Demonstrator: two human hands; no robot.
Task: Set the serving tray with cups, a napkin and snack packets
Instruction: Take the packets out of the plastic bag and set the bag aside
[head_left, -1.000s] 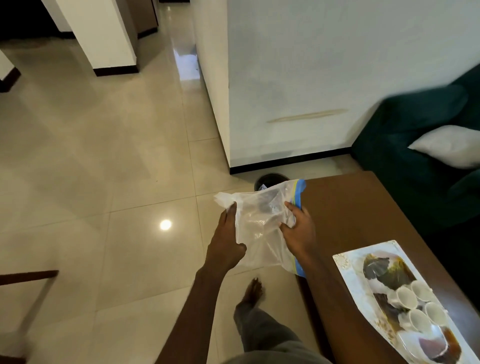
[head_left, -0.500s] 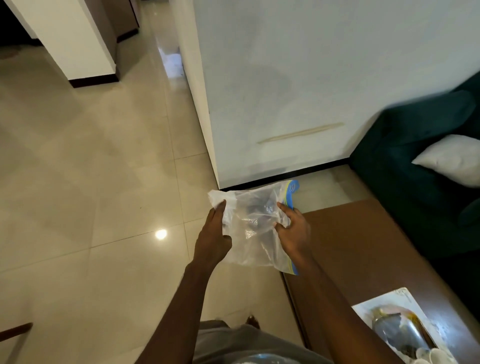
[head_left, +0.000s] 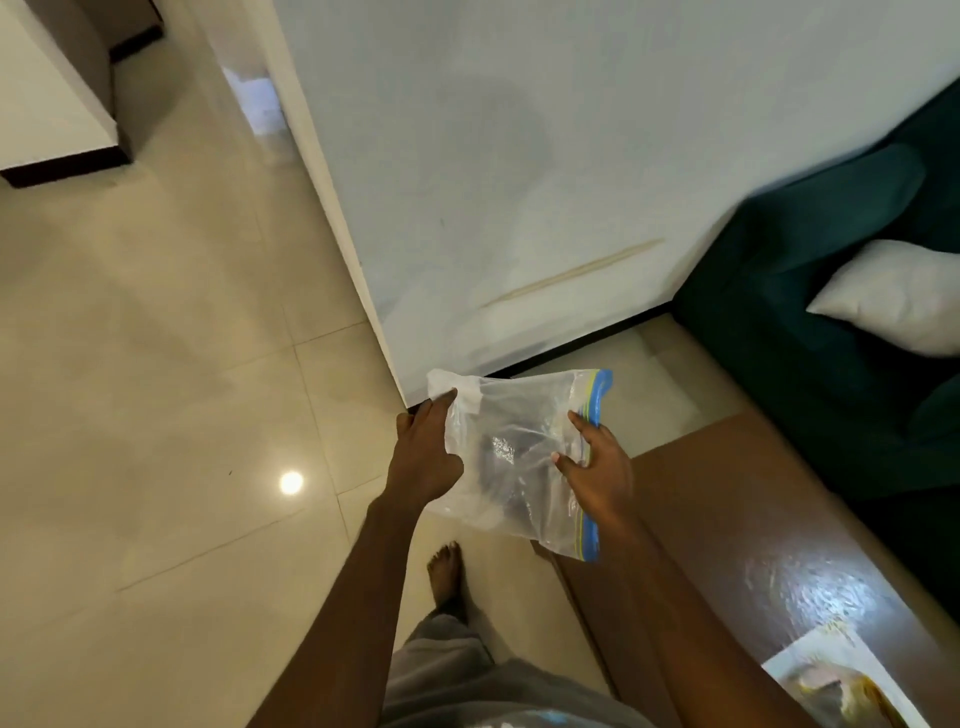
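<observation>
A clear plastic zip bag (head_left: 511, 447) with a blue seal strip hangs in the air over the floor, just off the brown table's far left corner. My left hand (head_left: 423, 457) grips its left edge. My right hand (head_left: 597, 470) holds its right side near the blue strip, fingers spread on the plastic. Something dark shows dimly through the bag; I cannot tell what it is. Only a corner of the patterned serving tray (head_left: 810, 675) shows at the bottom right on the table; the cups are out of view.
The brown wooden table (head_left: 727, 519) runs along the right. A dark green sofa (head_left: 810, 322) with a white cushion (head_left: 898, 296) stands beyond it. A white wall corner (head_left: 374, 322) rises straight ahead. Glossy beige tiles (head_left: 156, 415) spread to the left. My bare foot (head_left: 447, 577) is on the floor.
The view has swung left and forward, so the tray and cups slid almost out of the frame. Both hands keep the bag, with my right fingers now spread wider on it.
</observation>
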